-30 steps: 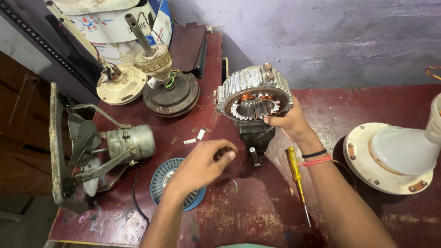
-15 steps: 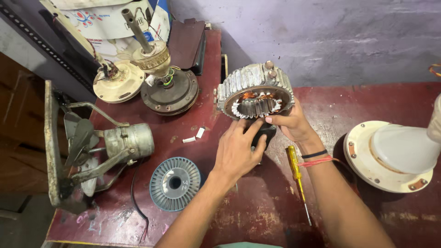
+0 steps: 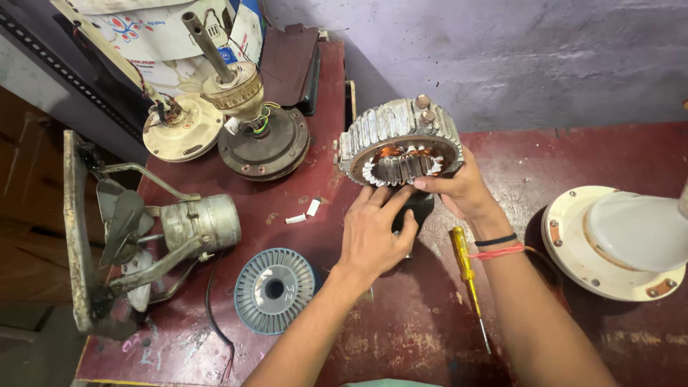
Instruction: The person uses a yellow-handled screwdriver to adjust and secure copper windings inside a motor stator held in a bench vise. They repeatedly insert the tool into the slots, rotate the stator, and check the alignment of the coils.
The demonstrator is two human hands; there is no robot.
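Gripping a ribbed metal motor core (image 3: pixel 400 143) tilted on edge, open face toward the camera, copper windings showing inside. Right hand (image 3: pixel 464 190) at four o'clock of the ring, fingers wrapped under its rim, thumb pressed to the front face, likely to steady it upright. Left hand (image 3: pixel 373 231) at six o'clock, fingers spread and reaching up to the lower rim, fingertips touching the toothed inner edge; palm over a dark block (image 3: pixel 418 208) beneath, seemingly a prop for the ring. Core sitting near the middle of a worn red table (image 3: pixel 401 337), well back from the near edge.

Lying just beside the right wrist at five o'clock, a yellow-handled screwdriver (image 3: pixel 466 269), within easy reach. Resting at eight o'clock, a round grey finned disc (image 3: pixel 275 289), apart from both hands. Standing at nine o'clock, a small fan motor on a bracket (image 3: pixel 193 223); at eleven o'clock, a dark round motor housing with a shaft (image 3: pixel 261 140). Sitting at three o'clock, a cream round cover (image 3: pixel 616 244). Leaving bare tabletop toward six o'clock, between the forearms and around them, for moving.
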